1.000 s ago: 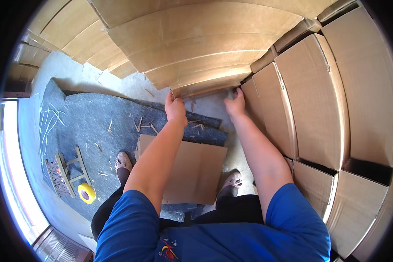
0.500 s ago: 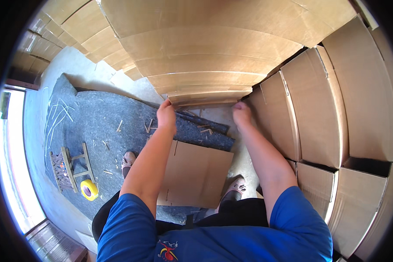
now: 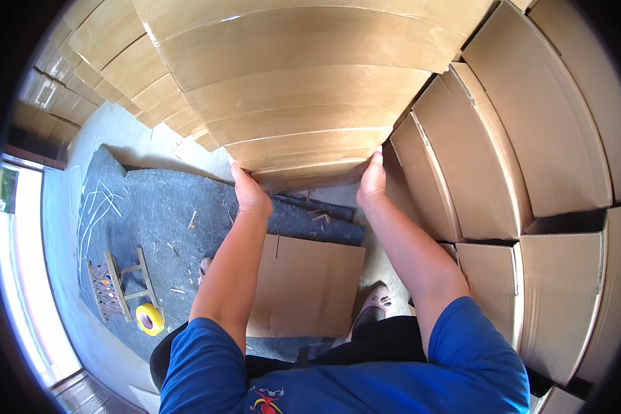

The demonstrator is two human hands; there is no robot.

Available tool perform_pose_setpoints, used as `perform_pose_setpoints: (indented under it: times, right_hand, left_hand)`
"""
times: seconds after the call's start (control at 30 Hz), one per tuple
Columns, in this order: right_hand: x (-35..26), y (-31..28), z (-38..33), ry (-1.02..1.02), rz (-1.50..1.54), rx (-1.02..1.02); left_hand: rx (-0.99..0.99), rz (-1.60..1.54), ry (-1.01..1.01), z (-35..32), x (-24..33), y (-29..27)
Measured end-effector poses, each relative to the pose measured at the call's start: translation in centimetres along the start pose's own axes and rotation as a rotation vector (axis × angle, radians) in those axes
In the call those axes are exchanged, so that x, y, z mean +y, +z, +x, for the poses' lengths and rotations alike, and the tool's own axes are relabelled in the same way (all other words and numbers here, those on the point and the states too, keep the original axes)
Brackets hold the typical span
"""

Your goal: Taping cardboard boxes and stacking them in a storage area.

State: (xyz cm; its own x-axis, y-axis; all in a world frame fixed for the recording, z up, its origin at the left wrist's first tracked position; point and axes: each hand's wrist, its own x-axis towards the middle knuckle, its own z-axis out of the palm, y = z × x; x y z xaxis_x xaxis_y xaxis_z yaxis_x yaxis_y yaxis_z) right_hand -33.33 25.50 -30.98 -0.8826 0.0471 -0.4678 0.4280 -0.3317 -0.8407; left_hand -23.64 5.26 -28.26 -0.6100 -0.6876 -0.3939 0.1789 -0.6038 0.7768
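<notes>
A tall stack of brown cardboard boxes rises in front of me. At its lower end, my left hand grips the left corner of a cardboard box, thumb on the near face. My right hand grips the same box at its right corner, thumb pointing up. The fingers of both hands are mostly hidden behind the box's edges. Between my forearms, a flat cardboard piece with slits lies on a grey felt mat, close to my feet.
Open-topped cardboard boxes stand in rows along the right. More stacked boxes fill the far left. On the mat are a small wooden stool, a yellow tape roll, white straps and cardboard scraps. A bright doorway is at the left.
Both hands have moved from the box's lower front edge to its side corners, with thumbs now up along it. The whole view has shifted slightly, and the stack looms larger.
</notes>
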Motion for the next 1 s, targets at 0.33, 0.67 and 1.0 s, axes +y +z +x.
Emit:
perform_pose_setpoints:
  times: [0.33, 0.67, 1.0]
  right_hand:
    - [-4.8, 2.0, -1.1, -0.276, 0.192, -0.08]
    - [-11.0, 4.2, -3.5, -0.735, 0.145, -0.164]
    - [-32.4, 7.5, -14.8, -1.068, 0.184, -0.095]
  left_hand:
    - [-0.047, 0.101, 0.22, -2.0, 1.0, 1.1]
    - [-0.043, 0.137, 0.561, -3.1, 11.8, 5.3]
    - [-0.409, 0.309, 1.054, -10.9, 25.0, 15.5]
